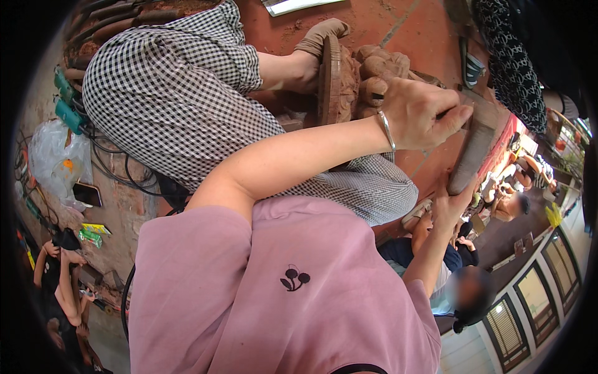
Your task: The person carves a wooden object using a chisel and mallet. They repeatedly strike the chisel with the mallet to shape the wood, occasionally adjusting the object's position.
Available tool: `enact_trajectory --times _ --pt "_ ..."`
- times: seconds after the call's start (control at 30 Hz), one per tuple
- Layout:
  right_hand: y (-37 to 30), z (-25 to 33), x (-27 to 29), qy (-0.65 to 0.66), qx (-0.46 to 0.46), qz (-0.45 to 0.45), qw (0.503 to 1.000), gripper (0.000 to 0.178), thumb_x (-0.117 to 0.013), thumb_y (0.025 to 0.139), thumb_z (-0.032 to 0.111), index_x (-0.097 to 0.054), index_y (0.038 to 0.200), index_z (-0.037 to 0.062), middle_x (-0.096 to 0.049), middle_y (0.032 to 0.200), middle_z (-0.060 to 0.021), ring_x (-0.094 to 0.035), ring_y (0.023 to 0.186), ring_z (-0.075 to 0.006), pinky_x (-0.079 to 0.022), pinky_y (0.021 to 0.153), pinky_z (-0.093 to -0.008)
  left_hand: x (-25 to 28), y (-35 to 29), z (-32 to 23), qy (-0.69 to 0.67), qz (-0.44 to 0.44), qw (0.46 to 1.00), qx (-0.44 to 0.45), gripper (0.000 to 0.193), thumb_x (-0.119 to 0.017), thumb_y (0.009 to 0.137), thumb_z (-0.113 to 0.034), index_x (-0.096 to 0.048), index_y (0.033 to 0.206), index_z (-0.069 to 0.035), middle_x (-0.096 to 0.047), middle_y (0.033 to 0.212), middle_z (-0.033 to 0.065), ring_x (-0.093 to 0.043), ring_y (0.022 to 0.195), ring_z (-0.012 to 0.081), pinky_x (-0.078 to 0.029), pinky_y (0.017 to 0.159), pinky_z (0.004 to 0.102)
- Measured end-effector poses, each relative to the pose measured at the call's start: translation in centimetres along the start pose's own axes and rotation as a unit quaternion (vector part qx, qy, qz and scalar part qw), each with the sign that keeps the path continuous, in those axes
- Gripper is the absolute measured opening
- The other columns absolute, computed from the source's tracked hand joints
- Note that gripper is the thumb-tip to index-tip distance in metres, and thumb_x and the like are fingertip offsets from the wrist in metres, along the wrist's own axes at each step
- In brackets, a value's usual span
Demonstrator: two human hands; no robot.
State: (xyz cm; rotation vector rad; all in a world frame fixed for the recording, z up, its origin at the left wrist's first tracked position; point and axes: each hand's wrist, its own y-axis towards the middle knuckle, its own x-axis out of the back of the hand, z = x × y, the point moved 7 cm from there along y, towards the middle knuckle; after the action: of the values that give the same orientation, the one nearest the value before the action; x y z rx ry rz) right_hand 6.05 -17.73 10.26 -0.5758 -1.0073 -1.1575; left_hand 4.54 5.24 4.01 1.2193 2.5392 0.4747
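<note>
My left hand, with a silver bangle on the wrist, is closed in a fist around a chisel, mostly hidden by the fingers. Its dark blade end shows beside the carving. A brown wood carving with rounded forms and a flat, thick base lies on its side between my legs. My right hand grips the lower end of a thick wooden mallet. The mallet's upper part is close to the little-finger side of my left fist; whether they touch I cannot tell.
My foot in a brown sock rests against the carving's base. Wooden tool handles lie at the upper left. Below them are green power tools, cables, a plastic bag and a phone. Other people sit to the right and lower left.
</note>
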Motion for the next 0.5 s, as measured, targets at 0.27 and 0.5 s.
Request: enact_trajectory --times 0.27,0.5 --pt "-0.5 0.2 0.5 0.153 -0.073 -0.018 0.985 0.049 -0.065 0.085 -0.005 -0.045 0.13 -0.0067 -0.059 0.092 -0.006 -0.059 0.077 -0.0129 -0.049 0.071 -0.0254 -1.4 -0.5 -1.0 0.007 0.05 0.999 -0.003 0.039 -0.059 0.092 -0.038 -0.059 0.064 -0.011 -0.058 0.055 0.0069 -0.059 0.049 0.0262 -0.043 0.043 0.0362" --pt "-0.6 -0.2 0.6 0.132 -0.082 -0.023 0.988 0.051 -0.066 0.085 -0.005 -0.044 0.13 -0.0068 -0.059 0.093 -0.0066 -0.059 0.077 -0.0131 -0.049 0.072 -0.0257 -1.4 -0.6 -0.6 0.03 0.042 0.999 -0.006 0.04 -0.06 0.091 -0.039 -0.058 0.063 -0.011 -0.057 0.054 0.0067 -0.059 0.048 0.0254 -0.043 0.043 0.0356"
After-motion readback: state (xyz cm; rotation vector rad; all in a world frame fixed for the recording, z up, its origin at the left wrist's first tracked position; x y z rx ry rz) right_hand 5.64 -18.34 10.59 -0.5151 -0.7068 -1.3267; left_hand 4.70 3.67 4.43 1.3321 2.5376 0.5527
